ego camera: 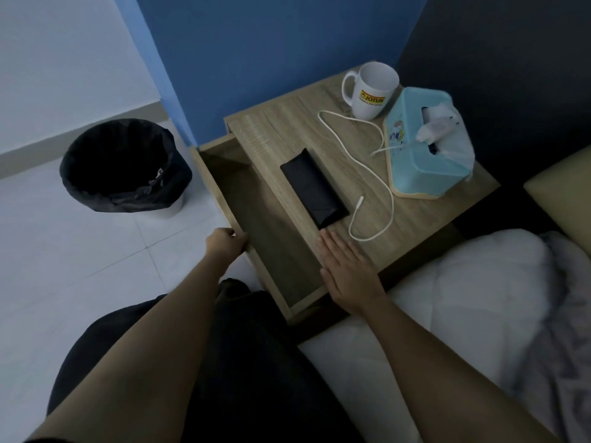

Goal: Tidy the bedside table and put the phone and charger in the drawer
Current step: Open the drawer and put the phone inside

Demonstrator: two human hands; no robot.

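Observation:
The wooden bedside table [275,129] has its drawer [268,238] pulled out to the left, and nothing shows inside. My left hand [227,242] grips the drawer's front edge. My right hand [348,273] lies flat, fingers together, on the tabletop's near corner, its fingertips close to a black folded case [315,188]. A white charger cable [380,174] snakes across the top beside the case. Its white plug [436,127] lies on the tissue box. No phone shows plainly; the black case could be it.
A white mug [372,91] stands at the table's back. A light blue tissue box [428,142] sits at its right. A bin with a black liner [124,166] stands on the tiled floor to the left. The bed with a white pillow [479,298] lies at right.

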